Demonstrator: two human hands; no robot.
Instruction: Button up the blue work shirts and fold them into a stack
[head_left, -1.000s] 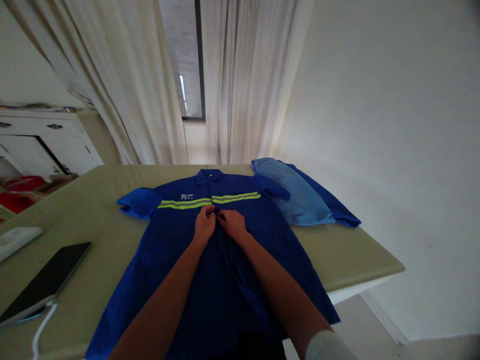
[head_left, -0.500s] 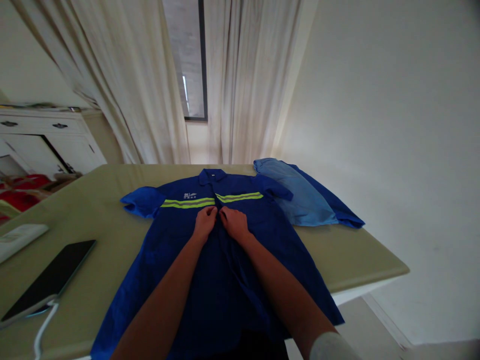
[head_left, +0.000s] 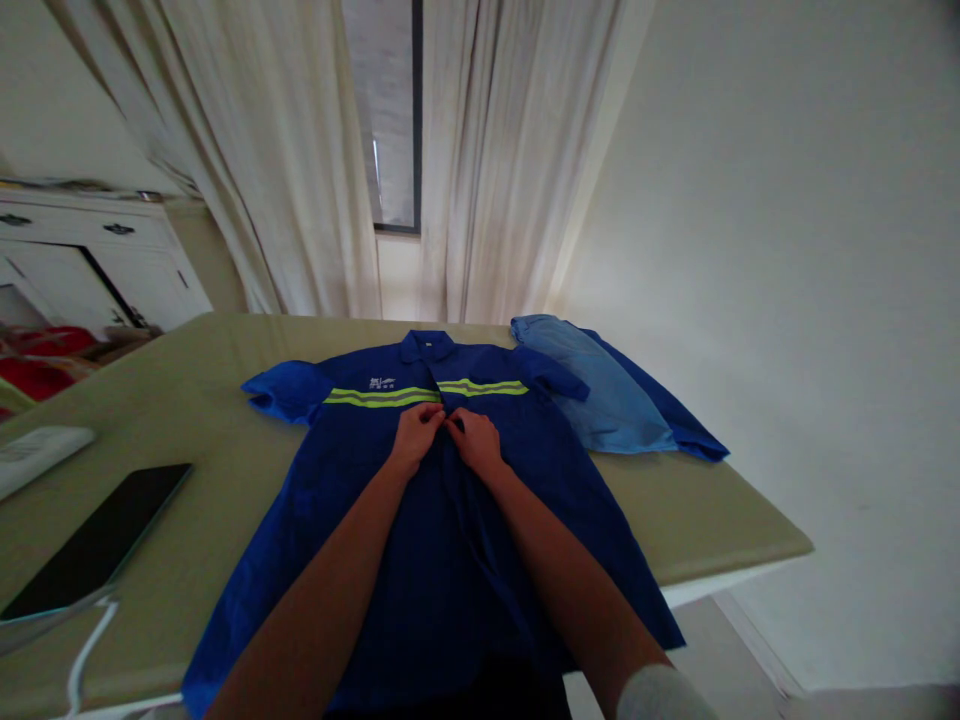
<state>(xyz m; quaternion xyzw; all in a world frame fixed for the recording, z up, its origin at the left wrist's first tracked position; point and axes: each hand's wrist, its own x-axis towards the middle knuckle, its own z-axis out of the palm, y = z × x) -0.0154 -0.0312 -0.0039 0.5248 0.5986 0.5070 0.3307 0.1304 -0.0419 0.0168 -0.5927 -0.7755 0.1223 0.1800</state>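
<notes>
A blue short-sleeved work shirt (head_left: 360, 490) lies spread front up before me, its collar pointing away. Yellow-green reflective stripes cross its chest, and a white logo sits above the left-hand stripe. My left hand (head_left: 418, 433) pinches one front edge just under the stripe. Close beside it, my right hand (head_left: 474, 440) pinches the other front edge, fingertips nearly touching those of the left. Below the hands the front opening hangs loosely folded. Any button between the fingers is too small and covered to make out.
The shirt rests on a table with a yellow-green cover (head_left: 225, 345). More blue clothing (head_left: 600, 400) lies at the right, partly under a sleeve. On the left are a dark phone (head_left: 101, 540), a white cable (head_left: 90, 655) and a white device (head_left: 41, 455). Curtains (head_left: 277, 150) hang behind.
Both hands have drawn closer together at the shirt's front opening, and the left fingers have turned inward toward the right ones. The view has shifted slightly. The shirt stays in place.
</notes>
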